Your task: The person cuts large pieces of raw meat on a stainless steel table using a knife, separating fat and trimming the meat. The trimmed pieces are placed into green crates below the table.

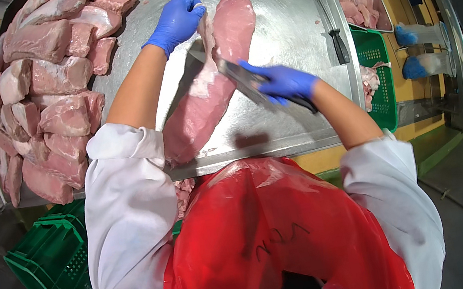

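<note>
Illumination is bright across the steel worktop (302, 90), which shows diffuse glare and dark shadows beside the long meat cut (197, 122) and near the front edge; the red apron (268, 218) carries a sheen, while fisheye distortion bends straight edges toward dim surroundings and black corners.

Wide fisheye view from the head; steeply downward, close above red apron (272, 205) and steel table (287, 19)

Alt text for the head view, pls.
A blue-gloved left hand grips a thin strip along a long piece of pink meat on a metal table; the right hand holds a knife against it. A meat pile lies at left, a second knife at right.
</note>
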A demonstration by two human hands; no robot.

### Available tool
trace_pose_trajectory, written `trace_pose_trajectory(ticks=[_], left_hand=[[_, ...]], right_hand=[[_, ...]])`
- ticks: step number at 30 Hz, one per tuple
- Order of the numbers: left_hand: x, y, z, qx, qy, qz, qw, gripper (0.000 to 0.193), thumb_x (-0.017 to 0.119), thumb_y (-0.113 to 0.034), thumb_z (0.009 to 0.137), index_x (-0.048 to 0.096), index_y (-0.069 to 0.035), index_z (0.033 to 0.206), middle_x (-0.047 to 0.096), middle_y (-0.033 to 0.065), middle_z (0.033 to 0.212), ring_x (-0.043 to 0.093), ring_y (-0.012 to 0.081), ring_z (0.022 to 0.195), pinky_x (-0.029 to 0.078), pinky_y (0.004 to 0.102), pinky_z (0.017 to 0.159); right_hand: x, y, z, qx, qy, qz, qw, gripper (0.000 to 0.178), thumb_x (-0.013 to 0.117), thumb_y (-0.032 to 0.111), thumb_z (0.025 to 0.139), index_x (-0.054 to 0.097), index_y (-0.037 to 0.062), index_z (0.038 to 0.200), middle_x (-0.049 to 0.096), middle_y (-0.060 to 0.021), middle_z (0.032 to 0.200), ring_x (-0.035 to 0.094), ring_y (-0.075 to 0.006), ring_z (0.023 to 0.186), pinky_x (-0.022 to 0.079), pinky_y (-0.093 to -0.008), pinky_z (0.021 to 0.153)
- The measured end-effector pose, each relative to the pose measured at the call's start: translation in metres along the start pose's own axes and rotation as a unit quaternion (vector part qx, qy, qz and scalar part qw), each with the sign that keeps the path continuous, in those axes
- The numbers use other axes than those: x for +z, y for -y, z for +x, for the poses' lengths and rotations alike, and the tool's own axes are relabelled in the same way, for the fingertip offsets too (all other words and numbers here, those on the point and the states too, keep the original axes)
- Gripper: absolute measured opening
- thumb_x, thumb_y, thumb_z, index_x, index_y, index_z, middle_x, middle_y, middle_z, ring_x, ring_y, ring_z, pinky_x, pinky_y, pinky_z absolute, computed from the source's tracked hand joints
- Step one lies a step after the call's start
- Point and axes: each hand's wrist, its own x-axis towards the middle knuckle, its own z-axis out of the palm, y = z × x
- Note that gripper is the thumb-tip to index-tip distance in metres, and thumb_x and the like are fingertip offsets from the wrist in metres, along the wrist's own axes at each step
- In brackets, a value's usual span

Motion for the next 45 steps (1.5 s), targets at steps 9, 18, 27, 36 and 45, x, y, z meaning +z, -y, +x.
trace_pose_trajectory(ticks=[9,18,27,36,45], left_hand=[[-0.038,-0.037,-0.027,0.032,-0.012,-0.014,0.999,0.027,0.065,-0.027,0.098,0.069,0.000,0.097,0.069,0.0087,0.082,0.060,0.0162,0.074,0.050,0.0334,0.075],[-0.072,-0.037,-0.069,0.080,-0.089,-0.141,0.983,0.026,0.066,-0.025,0.097,0.069,0.000,0.096,0.068,0.0052,0.080,0.060,0.0116,0.075,0.050,0.0303,0.075],[-0.139,-0.069,-0.206,-0.012,-0.048,-0.299,0.953,0.029,0.068,-0.018,0.096,0.066,0.003,0.116,0.067,0.0062,0.106,0.063,0.0144,0.099,0.050,0.0300,0.087],[-0.216,-0.053,-0.482,-0.265,0.032,-0.254,0.930,0.018,0.076,-0.014,0.082,0.063,-0.002,0.079,0.058,0.0053,0.072,0.055,0.0153,0.066,0.043,0.0291,0.061],[0.031,0.022,-0.309,-0.055,-0.072,0.233,0.968,0.090,0.080,-0.044,0.073,0.047,0.002,0.143,0.054,0.0269,0.140,0.050,0.0464,0.130,0.041,0.0551,0.108]], right_hand=[[0.034,0.018,0.050,-0.010,-0.038,0.083,0.996,0.073,0.058,0.022,0.101,0.021,0.0307,0.163,0.065,-0.0056,0.080,0.062,-0.0141,0.067,0.054,-0.0306,0.066],[0.073,0.025,0.038,-0.066,-0.058,-0.018,0.996,0.072,0.054,0.022,0.103,0.017,0.0301,0.164,0.068,-0.0126,0.077,0.065,-0.0171,0.059,0.056,-0.0328,0.060],[0.109,0.041,0.014,-0.069,-0.021,0.002,0.997,0.069,0.050,0.025,0.104,0.016,0.0282,0.164,0.064,-0.0124,0.072,0.062,-0.0190,0.054,0.056,-0.0366,0.060],[0.119,0.065,0.015,-0.057,0.036,0.096,0.993,0.068,0.054,0.025,0.103,0.022,0.0326,0.163,0.063,-0.0064,0.072,0.062,-0.0133,0.057,0.059,-0.0304,0.059],[0.070,0.039,0.114,-0.071,-0.237,-0.120,0.962,0.067,0.048,0.021,0.103,0.019,0.0302,0.163,0.070,-0.0283,0.088,0.069,-0.0431,0.076,0.055,-0.0486,0.077]])
